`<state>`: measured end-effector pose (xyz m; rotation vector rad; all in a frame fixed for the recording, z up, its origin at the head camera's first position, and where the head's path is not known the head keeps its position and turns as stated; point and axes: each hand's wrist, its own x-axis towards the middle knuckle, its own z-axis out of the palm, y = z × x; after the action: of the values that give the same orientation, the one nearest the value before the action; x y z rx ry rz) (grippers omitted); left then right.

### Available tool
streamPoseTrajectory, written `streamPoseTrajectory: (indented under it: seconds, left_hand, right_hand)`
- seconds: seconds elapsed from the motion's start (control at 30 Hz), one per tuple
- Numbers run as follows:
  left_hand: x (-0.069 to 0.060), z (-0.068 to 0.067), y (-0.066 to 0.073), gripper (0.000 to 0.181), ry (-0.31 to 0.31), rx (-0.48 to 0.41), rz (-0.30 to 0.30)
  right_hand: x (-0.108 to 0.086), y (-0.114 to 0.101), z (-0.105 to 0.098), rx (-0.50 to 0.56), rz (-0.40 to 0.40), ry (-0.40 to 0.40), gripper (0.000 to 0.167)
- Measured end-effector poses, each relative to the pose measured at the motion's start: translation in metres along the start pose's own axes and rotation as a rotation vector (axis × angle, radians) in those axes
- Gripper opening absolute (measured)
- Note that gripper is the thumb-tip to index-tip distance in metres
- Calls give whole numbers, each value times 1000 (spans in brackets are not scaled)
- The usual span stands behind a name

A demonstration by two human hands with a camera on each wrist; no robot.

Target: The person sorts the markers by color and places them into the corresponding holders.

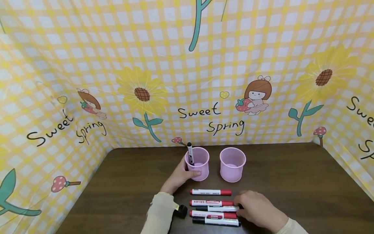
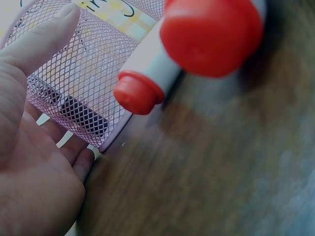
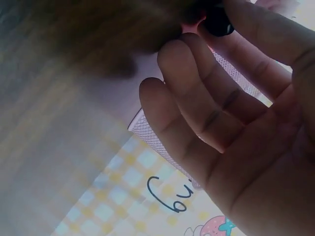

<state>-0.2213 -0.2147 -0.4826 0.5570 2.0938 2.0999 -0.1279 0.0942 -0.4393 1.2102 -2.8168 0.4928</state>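
Note:
My left hand (image 1: 177, 178) grips the left pink mesh cup (image 1: 201, 175), its thumb across the front and the fingers round the side. A black-capped marker (image 1: 190, 154) stands tilted inside that cup. In the right wrist view, the black end of a marker (image 3: 219, 22) shows between the thumb and index finger of my right hand (image 3: 231, 118). From the head view, this hand pinches the right end of the black marker (image 1: 217, 208) in the row on the table. Red markers (image 1: 210, 192) and another black marker (image 1: 216, 222) lie about it, roughly parallel.
A second pink mesh cup (image 1: 232, 170) stands upright to the right of the held one. Behind the brown table (image 1: 286, 172) hangs a yellow checked cloth (image 1: 187, 74), which also covers both sides. A black device (image 1: 181, 211) sits at the left wrist.

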Motion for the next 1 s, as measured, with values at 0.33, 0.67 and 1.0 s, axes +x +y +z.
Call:
streamPoseTrajectory:
  seconds: [0.33,0.67,1.0]
  left_hand:
    - [-1,-1,1,92,9,9,-1]
    - [-1,0,0,92,12,13,3]
    - [-1,0,-1,87,15,14,15]
  right_hand:
    - [2,6,-17,170,-46,46,15]
    - [-3,10,-40,473,-15,103,16]
    - [0,-3,-65,700,-62,363,23]
